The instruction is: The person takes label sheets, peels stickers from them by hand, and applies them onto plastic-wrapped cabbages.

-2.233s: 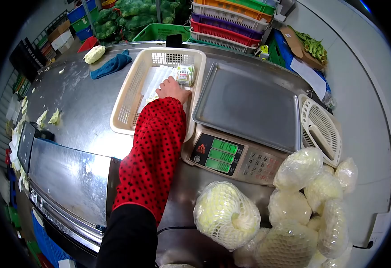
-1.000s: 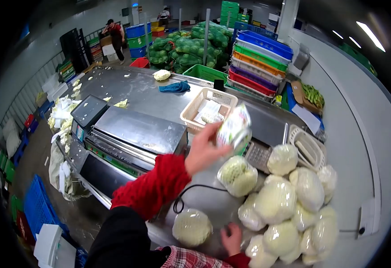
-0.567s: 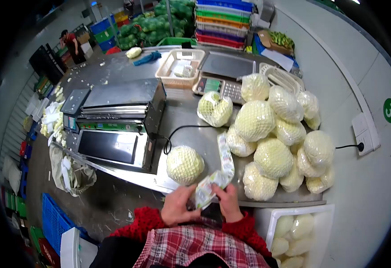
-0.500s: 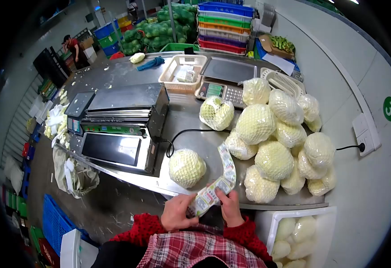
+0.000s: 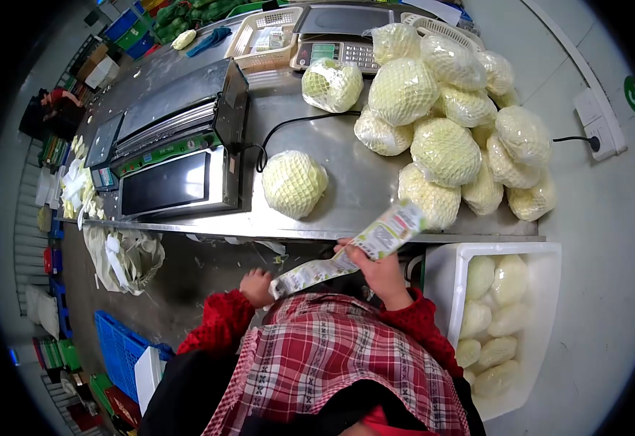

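Note:
A long strip of printed labels stretches between my two hands, just in front of the table's near edge. My right hand pinches it near its upper part, and its free end rises over the edge towards the wrapped cabbages. At the strip's lower end, my left hand has its fingers closed on it, partly hidden. Above the strip, a single pale cabbage in a foam net sits on the metal table. A pile of film-wrapped netted cabbages lies to the right.
A wrapping machine stands on the left of the table, its black cable running behind the lone cabbage. Further back are a digital scale and a cream basket. A white foam box of pale cabbages stands lower right.
My view has tipped downward. My hands have drawn apart, the left one moving back towards my body, and the strip is now stretched out and lifted off the table.

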A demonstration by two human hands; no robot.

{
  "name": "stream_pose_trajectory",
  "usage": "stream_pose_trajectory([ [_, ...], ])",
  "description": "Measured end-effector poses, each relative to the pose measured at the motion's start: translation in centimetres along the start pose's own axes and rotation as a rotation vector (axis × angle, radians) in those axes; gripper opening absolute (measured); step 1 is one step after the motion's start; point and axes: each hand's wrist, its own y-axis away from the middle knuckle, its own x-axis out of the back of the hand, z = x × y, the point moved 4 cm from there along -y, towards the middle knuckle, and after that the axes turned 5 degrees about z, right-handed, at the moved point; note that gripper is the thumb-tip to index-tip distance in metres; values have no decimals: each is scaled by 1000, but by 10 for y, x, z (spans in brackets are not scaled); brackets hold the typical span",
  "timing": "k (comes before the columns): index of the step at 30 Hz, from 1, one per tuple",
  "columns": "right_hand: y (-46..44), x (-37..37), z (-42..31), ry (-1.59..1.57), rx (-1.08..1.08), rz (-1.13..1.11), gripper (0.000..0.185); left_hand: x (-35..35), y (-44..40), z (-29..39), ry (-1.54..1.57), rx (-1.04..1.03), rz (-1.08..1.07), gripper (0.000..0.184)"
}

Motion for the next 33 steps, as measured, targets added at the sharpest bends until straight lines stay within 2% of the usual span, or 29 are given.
stream_pose_trajectory([
  [1, -4, -6, 11, 3, -5, -21, 19, 8, -13, 10, -75, -182, 88, 65],
  [2, -7, -11, 18, 9, 0, -16, 19, 35, -26, 33, 398, -187, 9, 67],
  [3, -8, -20, 22, 68, -17, -62, 20, 68, -27, 66, 930, -208, -122, 60],
  [4, -9, -29, 27, 124, -33, -107, 22, 100, -27, 96, 1224, -252, -275, 55],
  [5, -13, -37, 33, 71, -63, -107, 22, 113, -30, 118, 1350, -336, -285, 47],
  [6, -11, -45, 27, 116, 50, -136, 23, 115, -33, 131, 1353, -337, -164, 36],
  [8, -10, -49, 17, 212, 25, -198, 27, 109, -40, 130, 1303, -289, 26, 24],
  [10, -16, -27, -2, 392, -158, -193, 27, 115, -35, 132, 1405, -240, 37, 22],
  [11, -20, -18, -3, 146, -40, -93, 24, 117, -30, 131, 1507, -177, 56, 21],
  [12, -25, -18, -13, 16, 66, -22, 20, 118, -28, 132, 1510, -169, 41, 21],
  [14, -31, -13, -27, 124, -13, -13, 17, 116, -28, 134, 1503, -121, -34, 21],
  [15, -36, -15, -30, 125, -19, -10, 17, 114, -29, 133, 1470, -184, -20, 21],
  [17, -41, -20, -33, -3, -21, 28, 15, 110, -24, 132, 1473, -190, -58, 21],
  [20, -49, -21, -26, -19, -35, 97, 16, 107, -17, 130, 1459, -199, -97, 20],
  [22, -50, -25, -22, -7, -29, 96, 17, 100, -15, 125, 1598, -145, -115, 20],
  [28, -50, -41, -17, 92, -28, 31, 15, 97, -9, 112, 1639, -129, -64, 23],
  [30, -42, -46, -32, 325, 235, 243, 29, 99, -6, 108, 1645, -119, -53, 22],
  [31, -33, -52, -58, 672, 617, 295, 40, 100, -3, 106, 1635, -126, -30, 21],
  [33, -14, -67, -69, 872, 861, 210, 45, 103, 1, 103, 1632, -124, 1, 20],
])
